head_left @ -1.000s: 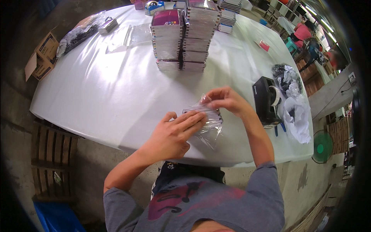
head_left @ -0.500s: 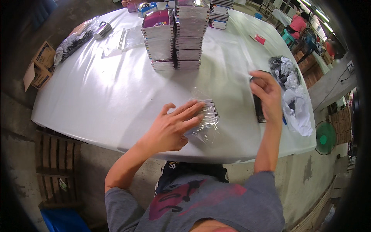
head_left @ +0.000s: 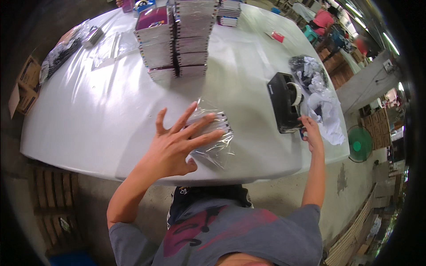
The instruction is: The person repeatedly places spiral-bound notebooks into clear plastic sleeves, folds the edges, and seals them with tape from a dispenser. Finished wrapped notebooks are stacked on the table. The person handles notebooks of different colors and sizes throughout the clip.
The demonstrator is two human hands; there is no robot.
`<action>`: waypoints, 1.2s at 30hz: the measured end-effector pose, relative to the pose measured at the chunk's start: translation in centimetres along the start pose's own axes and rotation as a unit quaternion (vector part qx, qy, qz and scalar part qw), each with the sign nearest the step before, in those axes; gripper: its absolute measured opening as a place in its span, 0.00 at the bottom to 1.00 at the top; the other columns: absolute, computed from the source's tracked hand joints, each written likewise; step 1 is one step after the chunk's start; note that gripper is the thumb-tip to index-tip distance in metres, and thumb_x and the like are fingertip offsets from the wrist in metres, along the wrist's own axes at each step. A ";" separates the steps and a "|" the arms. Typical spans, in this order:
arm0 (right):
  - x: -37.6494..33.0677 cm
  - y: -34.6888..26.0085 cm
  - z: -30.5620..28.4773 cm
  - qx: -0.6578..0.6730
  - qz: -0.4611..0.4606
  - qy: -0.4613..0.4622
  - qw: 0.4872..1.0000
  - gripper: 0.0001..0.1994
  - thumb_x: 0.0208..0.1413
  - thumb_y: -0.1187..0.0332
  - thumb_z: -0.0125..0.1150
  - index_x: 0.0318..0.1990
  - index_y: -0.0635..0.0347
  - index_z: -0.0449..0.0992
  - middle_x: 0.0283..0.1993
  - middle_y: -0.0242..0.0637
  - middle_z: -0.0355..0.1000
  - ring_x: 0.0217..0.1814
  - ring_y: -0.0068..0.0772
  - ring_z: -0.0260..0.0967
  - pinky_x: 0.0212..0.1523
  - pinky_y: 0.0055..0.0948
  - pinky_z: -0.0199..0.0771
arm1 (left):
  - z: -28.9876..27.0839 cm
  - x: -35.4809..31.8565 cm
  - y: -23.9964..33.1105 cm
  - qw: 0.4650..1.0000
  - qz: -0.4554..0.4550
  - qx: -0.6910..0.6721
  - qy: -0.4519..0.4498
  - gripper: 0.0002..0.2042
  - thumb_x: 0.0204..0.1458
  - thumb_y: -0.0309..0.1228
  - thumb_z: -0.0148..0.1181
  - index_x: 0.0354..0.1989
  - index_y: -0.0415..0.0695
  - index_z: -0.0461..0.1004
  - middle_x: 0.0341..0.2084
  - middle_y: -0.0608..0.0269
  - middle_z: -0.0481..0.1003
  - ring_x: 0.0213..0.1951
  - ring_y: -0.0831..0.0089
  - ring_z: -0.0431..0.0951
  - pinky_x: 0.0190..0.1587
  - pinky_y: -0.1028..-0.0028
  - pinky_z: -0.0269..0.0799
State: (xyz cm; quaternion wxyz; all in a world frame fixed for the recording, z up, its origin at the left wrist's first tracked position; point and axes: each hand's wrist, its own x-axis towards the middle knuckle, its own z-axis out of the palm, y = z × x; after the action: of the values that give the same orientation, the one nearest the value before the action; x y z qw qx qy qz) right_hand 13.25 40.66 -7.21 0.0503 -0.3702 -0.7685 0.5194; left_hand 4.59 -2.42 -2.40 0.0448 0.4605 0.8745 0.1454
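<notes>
A small stack of spiral-bound notebooks in a clear plastic bag point(head_left: 224, 128) lies near the table's front edge. On top of it rests my left hand point(head_left: 177, 141), open, its fingers spread over the loose film. At the near end of a black tape dispenser point(head_left: 278, 106), which carries a roll of clear tape point(head_left: 294, 93), is my right hand point(head_left: 312, 133). Its fingers are bent together at the dispenser's edge; what they pinch, if anything, is too small to make out. Something blue shows just beside those fingers.
Tall stacks of wrapped notebooks point(head_left: 191, 44) stand toward the back. Crumpled plastic and white paper point(head_left: 326, 113) lie beyond the dispenser. Flat clear bags point(head_left: 115, 46) are at the far left, near a cardboard box point(head_left: 29, 84). A green fan point(head_left: 360, 144) stands off the right edge.
My right hand has come down from above the dispenser to its near end, uncovering the tape roll. My left hand's fingers have spread wider on the bag. The whole view has shifted.
</notes>
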 end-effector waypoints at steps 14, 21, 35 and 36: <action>1.1 2.7 -0.5 0.301 0.022 -0.102 0.948 0.10 0.56 0.59 0.60 0.41 0.53 0.75 0.47 0.28 0.65 0.53 0.33 0.54 0.47 0.74 0.66 | 0.8 -0.1 -0.3 1.000 -0.001 0.005 0.021 0.48 0.22 0.28 0.66 0.61 0.79 0.60 0.67 0.78 0.52 0.71 0.60 0.37 0.65 0.44 0.13; 1.1 5.3 -1.2 0.382 0.013 -0.066 0.922 0.09 0.55 0.63 0.60 0.39 0.57 0.76 0.47 0.26 0.67 0.46 0.28 0.62 0.46 0.68 0.71 | 0.5 -0.1 -0.3 1.000 -0.001 0.006 0.003 0.48 0.22 0.27 0.65 0.62 0.78 0.60 0.68 0.78 0.51 0.71 0.59 0.37 0.64 0.43 0.14; -4.6 -2.7 3.1 -0.113 -0.239 0.085 0.961 0.10 0.52 0.69 0.61 0.41 0.60 0.81 0.33 0.33 0.77 0.29 0.17 0.70 0.32 0.21 0.69 | 0.0 -0.1 0.1 0.999 -0.001 0.035 -0.003 0.49 0.23 0.25 0.62 0.62 0.80 0.58 0.68 0.79 0.49 0.71 0.60 0.35 0.64 0.42 0.16; -5.7 -6.1 4.5 -0.125 -0.186 0.015 0.974 0.18 0.50 0.71 0.62 0.51 0.60 0.76 0.21 0.32 0.74 0.17 0.14 0.60 0.18 0.16 0.58 | 0.0 -0.1 0.1 0.999 -0.005 0.045 -0.008 0.50 0.22 0.25 0.61 0.62 0.81 0.57 0.68 0.79 0.49 0.71 0.59 0.34 0.64 0.41 0.17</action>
State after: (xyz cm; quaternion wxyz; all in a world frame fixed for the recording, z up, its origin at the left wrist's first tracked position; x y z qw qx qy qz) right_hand 12.17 32.54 -2.45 0.1109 -0.2323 -0.8819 0.3950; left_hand 4.78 -2.45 -2.35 0.0320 0.4588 0.8821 0.1018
